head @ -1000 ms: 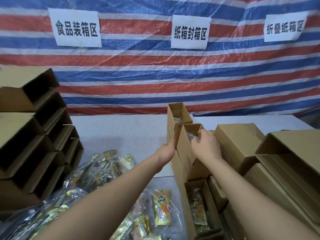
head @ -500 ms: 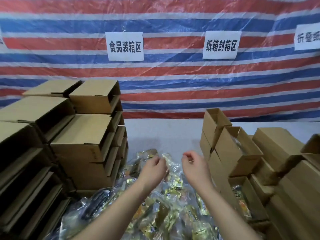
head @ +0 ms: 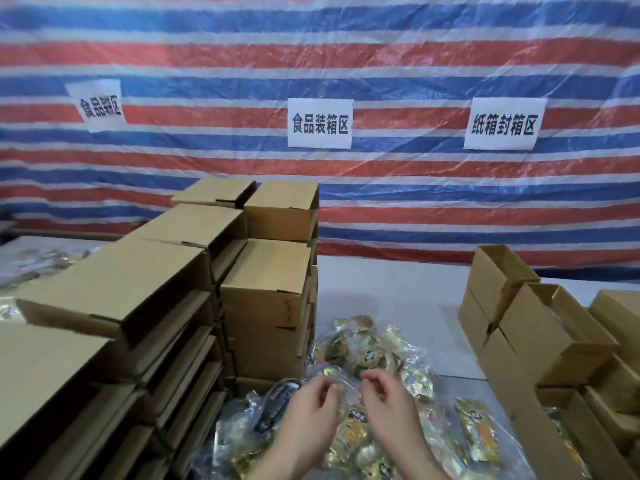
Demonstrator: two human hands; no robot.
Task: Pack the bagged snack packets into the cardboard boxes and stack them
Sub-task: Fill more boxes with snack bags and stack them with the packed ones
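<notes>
Your left hand point(head: 313, 408) and right hand point(head: 389, 403) hover side by side at 6 o'clock, fingers loosely curled, holding nothing. Directly beneath them, bagged snack packets point(head: 363, 355) lie heaped on the surface point(head: 391, 289). You seem to be between boxes: next, grip one bag and carry it to the open cardboard boxes point(head: 540, 327) at 3 o'clock. Flat cartons point(head: 166, 271) stand stacked at 9 o'clock.
</notes>
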